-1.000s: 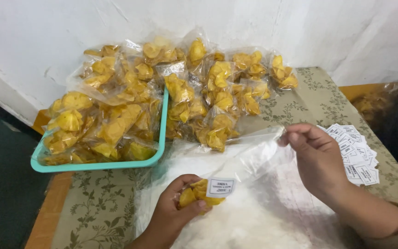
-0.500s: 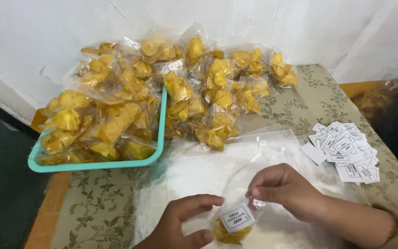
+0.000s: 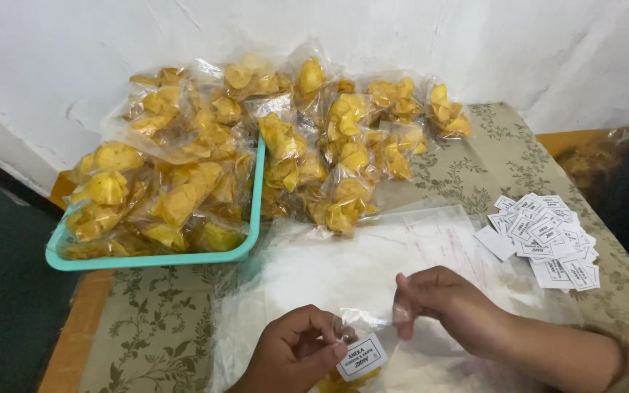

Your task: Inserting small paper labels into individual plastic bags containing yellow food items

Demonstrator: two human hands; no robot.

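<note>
I see left hand (image 3: 296, 353) pinching small snack bag (image 3: 354, 360) with white label, at bottom frame edge above clear sheet (image 3: 343, 269). Right hand (image 3: 442, 306) fingers pressed together on bag's clear top. Judged progress: many filled bags (image 3: 343, 145) already heaped in and beside teal tray (image 3: 256, 218); label stack (image 3: 547, 236) at right suggests more left. Open room: counter (image 3: 161, 327) bare at left; wall close behind heap; counter's left edge near tray.

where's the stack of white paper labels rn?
Head view: the loose pile of small white printed paper labels lies on the patterned tablecloth at the right side, beyond the right hand, beside the clear plastic sheet.
</note>
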